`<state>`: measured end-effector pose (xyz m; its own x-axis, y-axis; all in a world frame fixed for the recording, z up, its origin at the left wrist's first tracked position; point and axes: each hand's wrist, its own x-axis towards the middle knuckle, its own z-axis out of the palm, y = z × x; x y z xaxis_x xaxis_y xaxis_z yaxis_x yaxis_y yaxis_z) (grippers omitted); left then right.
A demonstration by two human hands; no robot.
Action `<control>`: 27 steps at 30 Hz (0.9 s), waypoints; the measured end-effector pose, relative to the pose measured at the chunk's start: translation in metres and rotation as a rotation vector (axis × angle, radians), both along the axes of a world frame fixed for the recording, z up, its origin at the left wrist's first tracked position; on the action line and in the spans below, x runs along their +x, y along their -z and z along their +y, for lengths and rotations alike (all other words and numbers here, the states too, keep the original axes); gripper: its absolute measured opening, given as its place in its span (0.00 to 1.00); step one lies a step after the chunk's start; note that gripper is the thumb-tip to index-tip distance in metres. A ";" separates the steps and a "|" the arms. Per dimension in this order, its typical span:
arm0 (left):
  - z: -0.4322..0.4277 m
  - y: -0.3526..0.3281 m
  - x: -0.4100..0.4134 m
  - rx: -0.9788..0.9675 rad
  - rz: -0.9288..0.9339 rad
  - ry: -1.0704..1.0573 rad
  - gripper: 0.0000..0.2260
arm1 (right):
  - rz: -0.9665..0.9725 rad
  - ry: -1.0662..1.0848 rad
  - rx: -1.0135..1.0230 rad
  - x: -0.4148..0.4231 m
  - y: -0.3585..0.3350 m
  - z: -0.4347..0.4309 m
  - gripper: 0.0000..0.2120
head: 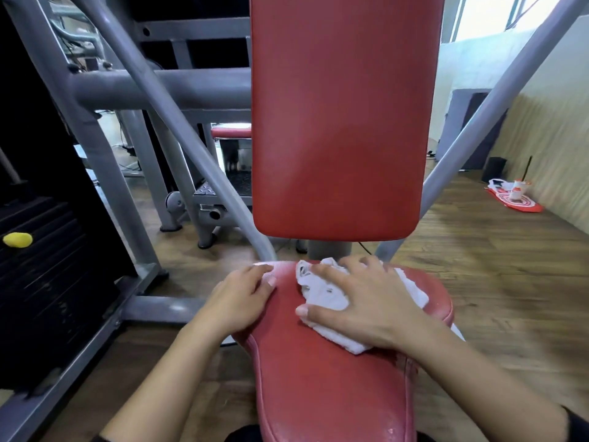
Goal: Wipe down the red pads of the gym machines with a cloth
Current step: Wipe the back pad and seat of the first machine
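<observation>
A red seat pad (322, 374) fills the lower middle of the head view, with a tall red back pad (341, 122) standing upright behind it. A crumpled white cloth (325, 291) lies on the far part of the seat pad. My right hand (366, 301) presses flat on the cloth with fingers spread. My left hand (239, 298) rests on the seat pad's left edge, fingers laid over the rim and holding nothing.
Grey steel frame tubes (159, 87) cross on the left and a slanted tube (497, 103) runs on the right. A black weight stack with a yellow pin (17, 240) stands at far left. Another red pad (231, 132) shows behind. Bags and bottles (513, 196) lie on the wooden floor at right.
</observation>
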<state>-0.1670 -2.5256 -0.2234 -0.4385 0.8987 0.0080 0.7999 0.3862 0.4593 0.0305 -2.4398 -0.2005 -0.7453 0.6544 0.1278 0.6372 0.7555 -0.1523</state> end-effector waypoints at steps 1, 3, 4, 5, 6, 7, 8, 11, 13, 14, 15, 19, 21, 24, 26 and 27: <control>0.004 0.005 0.002 -0.059 0.003 0.006 0.18 | 0.018 -0.012 0.008 0.000 0.002 0.000 0.43; 0.010 0.013 0.002 -0.145 0.011 -0.011 0.20 | 0.050 -0.029 0.011 0.003 0.005 -0.003 0.39; 0.011 0.016 0.000 -0.155 0.010 -0.016 0.20 | 0.064 -0.036 0.009 0.006 0.005 -0.006 0.38; 0.011 0.018 -0.001 -0.153 0.004 -0.022 0.20 | 0.076 -0.041 0.009 0.008 0.006 -0.008 0.36; 0.011 0.018 0.000 -0.145 -0.011 -0.028 0.20 | 0.082 -0.042 0.011 0.011 0.007 -0.010 0.35; 0.012 0.017 0.001 -0.138 -0.019 -0.034 0.20 | 0.079 -0.034 0.009 0.014 0.007 -0.008 0.35; 0.012 0.017 0.002 -0.140 -0.009 -0.037 0.21 | 0.072 -0.016 0.009 0.017 0.006 -0.004 0.35; 0.011 0.017 0.005 -0.127 0.041 -0.039 0.24 | 0.039 0.083 0.047 0.026 0.006 0.024 0.36; 0.009 0.016 0.005 -0.120 0.034 -0.037 0.25 | 0.048 0.186 0.049 0.028 0.012 0.054 0.33; 0.009 0.015 0.005 -0.121 0.030 -0.039 0.25 | 0.049 0.223 0.052 0.026 0.015 0.066 0.31; 0.009 0.015 0.006 -0.120 0.028 -0.044 0.25 | 0.036 0.239 0.065 0.022 0.021 0.078 0.31; 0.012 0.014 0.011 -0.102 0.052 -0.065 0.24 | 0.059 0.218 0.126 0.013 0.030 0.083 0.30; 0.012 0.015 0.010 -0.099 0.063 -0.066 0.24 | 0.105 0.168 0.096 0.021 0.024 0.069 0.31; 0.011 0.016 0.005 -0.106 0.037 -0.045 0.23 | 0.129 0.079 0.003 0.039 0.016 0.050 0.35; 0.011 0.017 0.003 -0.096 0.018 -0.035 0.23 | 0.143 0.105 -0.031 0.052 0.016 0.056 0.34; 0.011 0.017 0.002 -0.091 0.016 -0.035 0.23 | 0.153 0.140 -0.053 0.059 0.018 0.064 0.34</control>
<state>-0.1646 -2.5145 -0.2406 -0.4705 0.8800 -0.0653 0.7921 0.4538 0.4082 0.0891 -2.3755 -0.2181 -0.6214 0.7588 0.1949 0.7017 0.6497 -0.2924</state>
